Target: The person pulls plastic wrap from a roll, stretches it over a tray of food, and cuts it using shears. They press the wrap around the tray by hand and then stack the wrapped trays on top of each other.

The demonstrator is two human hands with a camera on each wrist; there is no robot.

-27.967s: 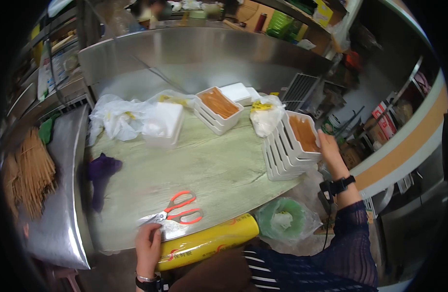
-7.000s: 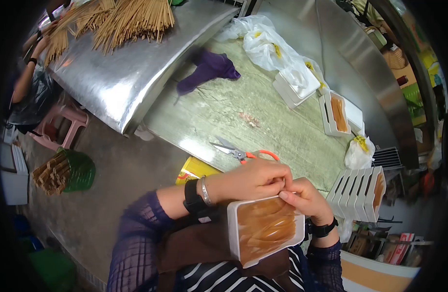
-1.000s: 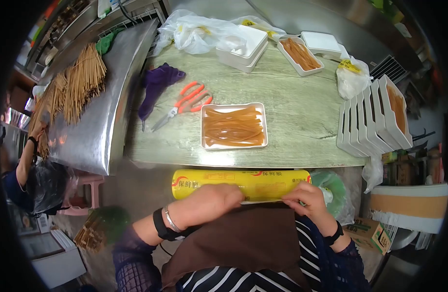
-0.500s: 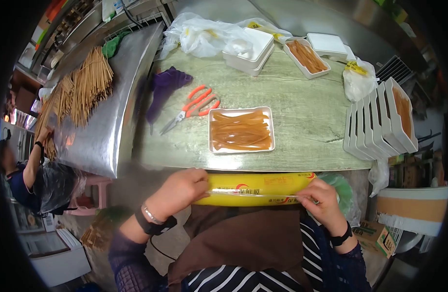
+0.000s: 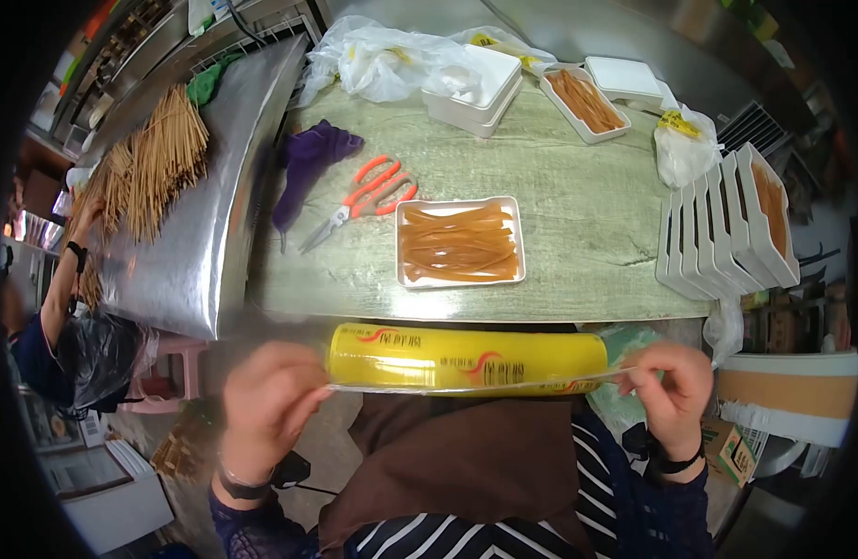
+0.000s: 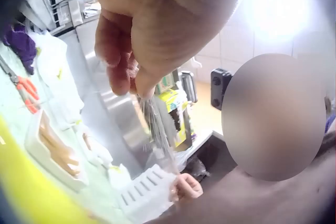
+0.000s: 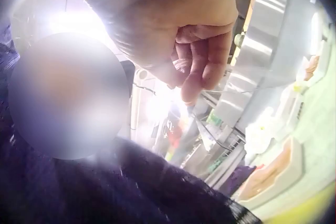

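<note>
A yellow roll of cling film lies crosswise between the lap and the table's front edge. My left hand pinches the left end of the film's pulled-out edge between thumb and fingers. At the other end my right hand pinches the same edge, so it runs stretched along the near side of the roll. In the left wrist view the clear film spans from my left fingertips to the right hand. Just beyond the roll, a white tray of glossy brown strips sits uncovered on the table.
Orange-handled scissors and a purple cloth lie left of the tray. Stacked white trays stand at right; another filled tray, plastic bags and white boxes line the back. Wooden skewers cover the left metal counter.
Both hands were together on the roll; they have spread apart to its two ends, drawing the film edge taut. Earlier the tray was held in the hands; now it rests on the table.
</note>
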